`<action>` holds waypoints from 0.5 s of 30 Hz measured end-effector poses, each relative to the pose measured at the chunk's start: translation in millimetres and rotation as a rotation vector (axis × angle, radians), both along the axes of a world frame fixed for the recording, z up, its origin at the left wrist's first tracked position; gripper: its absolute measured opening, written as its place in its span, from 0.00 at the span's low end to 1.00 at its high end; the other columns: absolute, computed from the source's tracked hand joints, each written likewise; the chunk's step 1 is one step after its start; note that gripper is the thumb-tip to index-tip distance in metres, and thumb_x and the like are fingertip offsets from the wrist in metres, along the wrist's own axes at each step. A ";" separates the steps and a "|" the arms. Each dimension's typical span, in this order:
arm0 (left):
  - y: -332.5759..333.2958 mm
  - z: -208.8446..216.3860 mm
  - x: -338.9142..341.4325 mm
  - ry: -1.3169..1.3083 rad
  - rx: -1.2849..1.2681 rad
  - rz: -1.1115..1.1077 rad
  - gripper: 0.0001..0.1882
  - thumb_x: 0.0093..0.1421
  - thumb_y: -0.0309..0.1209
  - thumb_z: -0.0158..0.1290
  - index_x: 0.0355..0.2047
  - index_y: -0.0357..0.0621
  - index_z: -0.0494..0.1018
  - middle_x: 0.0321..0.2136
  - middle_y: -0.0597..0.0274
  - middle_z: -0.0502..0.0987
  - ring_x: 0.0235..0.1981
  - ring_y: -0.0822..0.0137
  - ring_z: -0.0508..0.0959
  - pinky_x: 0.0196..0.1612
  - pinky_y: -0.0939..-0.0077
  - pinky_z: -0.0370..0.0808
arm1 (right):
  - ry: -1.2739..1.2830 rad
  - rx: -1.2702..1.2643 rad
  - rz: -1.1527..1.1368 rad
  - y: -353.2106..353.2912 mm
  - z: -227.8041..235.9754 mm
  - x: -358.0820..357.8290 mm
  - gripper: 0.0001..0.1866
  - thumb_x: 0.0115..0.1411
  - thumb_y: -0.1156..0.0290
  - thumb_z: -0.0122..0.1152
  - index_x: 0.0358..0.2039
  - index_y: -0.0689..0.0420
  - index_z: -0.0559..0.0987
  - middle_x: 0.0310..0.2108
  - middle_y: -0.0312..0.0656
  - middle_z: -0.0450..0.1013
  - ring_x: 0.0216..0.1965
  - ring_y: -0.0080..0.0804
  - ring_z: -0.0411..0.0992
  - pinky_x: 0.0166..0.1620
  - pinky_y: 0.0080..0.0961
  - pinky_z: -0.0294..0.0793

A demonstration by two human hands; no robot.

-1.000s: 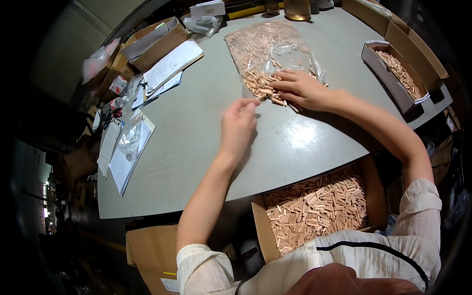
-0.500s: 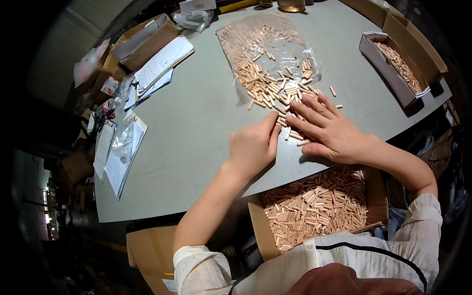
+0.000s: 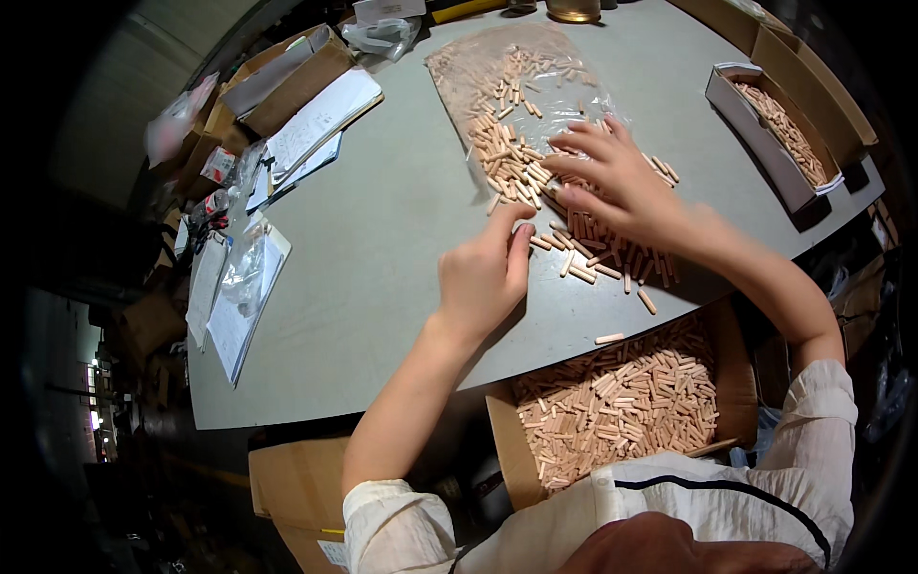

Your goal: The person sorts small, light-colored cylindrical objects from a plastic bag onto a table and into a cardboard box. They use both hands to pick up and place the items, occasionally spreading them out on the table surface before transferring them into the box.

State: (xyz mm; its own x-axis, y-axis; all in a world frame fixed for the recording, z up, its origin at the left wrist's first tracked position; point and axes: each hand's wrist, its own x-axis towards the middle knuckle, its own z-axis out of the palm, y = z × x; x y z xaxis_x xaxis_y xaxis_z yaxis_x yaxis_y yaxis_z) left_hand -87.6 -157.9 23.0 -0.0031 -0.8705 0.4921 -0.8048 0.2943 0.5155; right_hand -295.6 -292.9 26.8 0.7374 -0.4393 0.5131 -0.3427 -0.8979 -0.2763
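Note:
Small wooden dowel pins (image 3: 510, 163) lie heaped at the mouth of a clear plastic bag (image 3: 469, 77) on the grey table. More of them trail toward the table's near edge. My right hand (image 3: 612, 182) is over the heap with its fingers spread, hiding some pins beneath it. Just left of the loose pins is my left hand (image 3: 485, 268). Its thumb and index finger stand slightly apart with nothing visible between them, while the other fingers curl underneath. Below the near edge, an open cardboard box (image 3: 499, 435) holds a great many dowel pins.
A narrow open box (image 3: 755, 143) of dowel pins stands at the right, beside a brown cardboard piece (image 3: 813, 91). Papers and a clipboard (image 3: 320, 115) lie at the left, with more sheets (image 3: 234, 330) nearer me. A brass-coloured round container (image 3: 574, 10) stands at the far edge.
My right hand has moved up and away from me over the heap. More dowel pins now lie spread toward the near edge. My left thumb and index finger have parted slightly.

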 end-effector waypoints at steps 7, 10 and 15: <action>-5.9 -9.2 9.1 0.035 -0.075 -0.029 0.06 0.66 0.27 0.58 0.42 0.46 0.81 0.22 0.55 0.80 0.20 0.60 0.81 0.26 0.69 0.74 | 0.037 0.037 0.059 -54.3 -13.2 42.9 0.11 0.58 0.65 0.71 0.40 0.54 0.85 0.48 0.43 0.76 0.58 0.49 0.67 0.69 0.55 0.55; -4.8 -4.2 7.0 0.054 0.004 -0.008 0.06 0.66 0.28 0.58 0.43 0.46 0.81 0.19 0.55 0.78 0.18 0.64 0.77 0.24 0.70 0.71 | 0.047 0.236 -0.045 -46.9 -0.4 36.0 0.12 0.56 0.64 0.73 0.36 0.56 0.83 0.42 0.43 0.76 0.57 0.46 0.66 0.65 0.45 0.62; -5.5 -1.5 5.4 0.316 0.131 -0.030 0.08 0.67 0.28 0.59 0.45 0.44 0.79 0.15 0.71 0.70 0.16 0.81 0.65 0.21 0.77 0.60 | -0.150 0.527 0.038 -33.9 5.3 15.9 0.15 0.62 0.59 0.70 0.36 0.59 0.82 0.34 0.37 0.77 0.46 0.31 0.73 0.56 0.31 0.68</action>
